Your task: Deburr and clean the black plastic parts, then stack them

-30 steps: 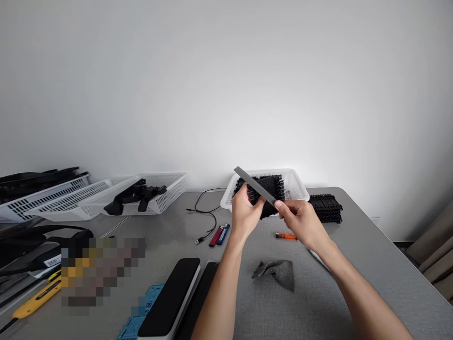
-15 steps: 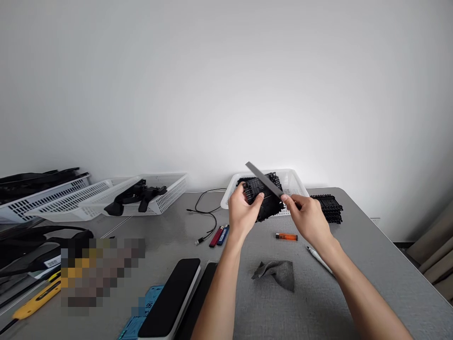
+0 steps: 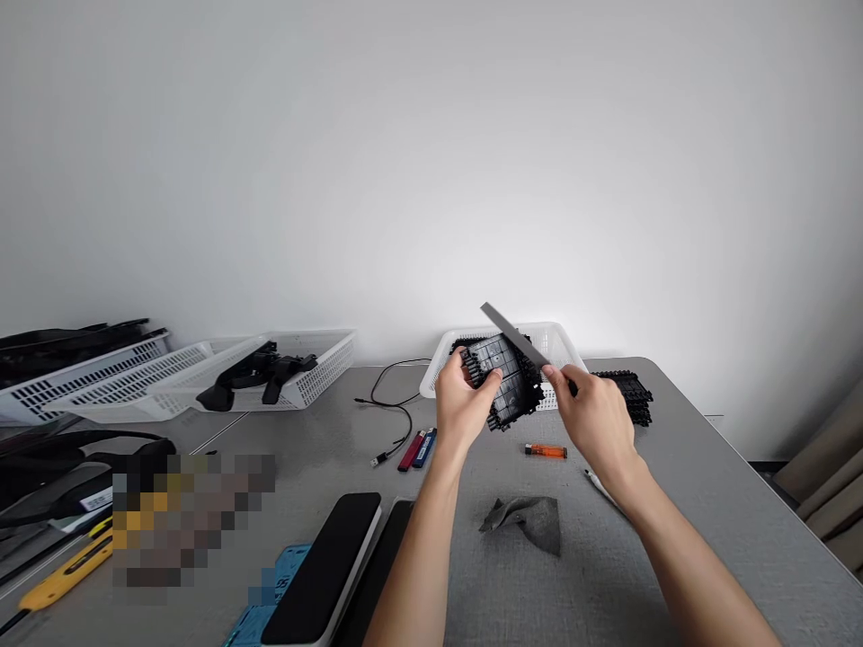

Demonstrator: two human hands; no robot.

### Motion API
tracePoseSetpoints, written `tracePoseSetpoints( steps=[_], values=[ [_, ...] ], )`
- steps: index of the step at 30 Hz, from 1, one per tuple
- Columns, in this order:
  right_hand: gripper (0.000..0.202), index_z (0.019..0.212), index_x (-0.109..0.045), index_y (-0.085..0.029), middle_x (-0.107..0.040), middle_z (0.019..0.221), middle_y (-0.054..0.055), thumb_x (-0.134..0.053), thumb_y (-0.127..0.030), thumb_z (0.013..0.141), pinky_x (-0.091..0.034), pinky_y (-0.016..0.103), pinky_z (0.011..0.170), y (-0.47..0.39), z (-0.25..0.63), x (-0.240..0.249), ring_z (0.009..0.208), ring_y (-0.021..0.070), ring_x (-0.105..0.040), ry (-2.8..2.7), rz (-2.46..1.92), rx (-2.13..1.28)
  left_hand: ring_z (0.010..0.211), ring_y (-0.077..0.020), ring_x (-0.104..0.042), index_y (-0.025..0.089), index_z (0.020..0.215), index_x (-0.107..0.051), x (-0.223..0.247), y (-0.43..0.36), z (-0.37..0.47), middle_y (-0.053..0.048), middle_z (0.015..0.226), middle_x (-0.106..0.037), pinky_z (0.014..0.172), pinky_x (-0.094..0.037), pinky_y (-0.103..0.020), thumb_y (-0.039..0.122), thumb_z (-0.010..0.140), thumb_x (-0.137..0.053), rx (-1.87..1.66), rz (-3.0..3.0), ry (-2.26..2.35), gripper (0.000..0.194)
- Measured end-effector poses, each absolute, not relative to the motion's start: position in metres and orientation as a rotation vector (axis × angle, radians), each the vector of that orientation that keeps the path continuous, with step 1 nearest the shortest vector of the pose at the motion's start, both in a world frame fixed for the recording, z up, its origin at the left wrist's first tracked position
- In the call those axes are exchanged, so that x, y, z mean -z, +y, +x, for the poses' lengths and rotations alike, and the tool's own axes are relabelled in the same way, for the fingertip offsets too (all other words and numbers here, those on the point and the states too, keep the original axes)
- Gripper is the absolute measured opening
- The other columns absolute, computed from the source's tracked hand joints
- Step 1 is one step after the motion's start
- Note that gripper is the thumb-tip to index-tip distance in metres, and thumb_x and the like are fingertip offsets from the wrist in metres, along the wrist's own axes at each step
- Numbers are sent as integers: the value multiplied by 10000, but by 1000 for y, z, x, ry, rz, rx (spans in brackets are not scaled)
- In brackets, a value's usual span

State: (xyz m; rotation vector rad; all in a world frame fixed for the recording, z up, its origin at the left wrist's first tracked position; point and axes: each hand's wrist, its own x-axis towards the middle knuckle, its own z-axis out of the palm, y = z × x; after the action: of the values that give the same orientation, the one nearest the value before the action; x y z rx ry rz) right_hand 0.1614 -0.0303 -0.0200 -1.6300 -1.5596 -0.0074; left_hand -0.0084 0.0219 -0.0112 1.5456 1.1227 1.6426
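My left hand (image 3: 464,395) is closed on a black plastic part (image 3: 505,382), flat with a ribbed grid face and toothed edges, tilted above the table. Its thumb presses on the part's face. In my right hand (image 3: 593,413) is a flat grey file (image 3: 513,336), gripped near its dark handle, which the fingers mostly cover. The blade points up and left and lies across the part's upper right edge; whether it touches I cannot tell. Behind the hands stands a white basket (image 3: 563,346) with more black parts in it.
Stacked black parts (image 3: 627,395) lie at the right. Nearer are an orange lighter (image 3: 546,451), a grey cloth (image 3: 529,523), a white pen (image 3: 600,488), and a red and a blue lighter (image 3: 424,447). A cable (image 3: 397,404), white baskets (image 3: 327,368) and a black-topped device (image 3: 330,562) are leftward.
The file has slid a little to the right along the part's edge with my right hand. The black part has tilted, and its face now catches more light.
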Motion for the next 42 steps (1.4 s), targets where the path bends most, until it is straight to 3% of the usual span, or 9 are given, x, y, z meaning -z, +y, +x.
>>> tracePoseSetpoints(
  steps=[5,10,14,19,25,31,34,37,42],
  values=[
    [557,667,-536,-200,-329,492,-41,-386,-644,968,-184,274,487,-20,177,22,468,114,-253,-1472,-1475,-270,765,-170,-647,221,876,-495,9,23,-9,11,820,-649,697,-523,-285,191,617,-725,-1693,1299,1119,348],
    [508,731,-512,-203,-349,494,-82,-670,-685,771,-264,235,422,-12,170,27,421,87,-316,-1464,-1135,-848,856,-173,-655,247,968,-432,10,26,-6,8,936,-650,759,-534,-312,234,587,-764,-1763,1017,963,506],
    [489,791,-546,-194,-372,429,-101,-778,-614,696,-283,227,374,-9,158,31,359,86,-335,-1283,-986,-1009,880,-185,-653,235,990,-495,10,28,-8,-9,990,-664,734,-529,-308,263,559,-805,-1678,980,886,532],
    [482,837,-585,-176,-415,406,-89,-795,-584,690,-290,234,365,-3,164,32,341,90,-342,-1099,-967,-965,780,-181,-645,210,982,-630,6,24,-17,-9,873,-688,596,-482,-253,329,579,-848,-1470,1149,977,473],
    [501,886,-649,-157,-420,432,-70,-708,-636,754,-309,256,413,-2,183,29,381,113,-372,-1223,-1124,-766,881,-218,-690,159,917,-722,6,19,-15,-68,937,-764,785,-526,-304,297,621,-840,-1299,1390,936,348],
    [512,1068,-598,-201,-572,606,-30,-665,-635,803,-287,249,490,-10,189,21,467,117,-383,-1409,-1251,-468,884,-229,-702,150,917,-705,11,22,-11,-69,947,-769,810,-529,-325,245,613,-821,-1395,1352,949,340],
    [427,907,-534,-222,-550,586,-39,-593,-643,864,-276,239,496,-15,185,19,476,109,-360,-1470,-1197,-513,870,-225,-698,150,909,-696,12,24,-10,-60,928,-765,800,-524,-320,217,606,-811,-1441,1350,953,331],
    [467,742,-486,-219,-503,552,-41,-603,-657,853,-275,235,483,-21,180,17,473,106,-363,-1547,-1222,-561,832,-213,-685,159,858,-686,13,25,-10,-39,862,-751,770,-512,-302,201,606,-797,-1475,1377,946,279],
    [514,688,-516,-215,-532,572,-21,-606,-703,823,-224,236,445,-29,170,14,453,106,-372,-1616,-1394,-453,796,-206,-665,158,761,-670,13,24,-8,-35,813,-727,733,-490,-286,212,634,-781,-1450,1489,967,177]
  ],
)
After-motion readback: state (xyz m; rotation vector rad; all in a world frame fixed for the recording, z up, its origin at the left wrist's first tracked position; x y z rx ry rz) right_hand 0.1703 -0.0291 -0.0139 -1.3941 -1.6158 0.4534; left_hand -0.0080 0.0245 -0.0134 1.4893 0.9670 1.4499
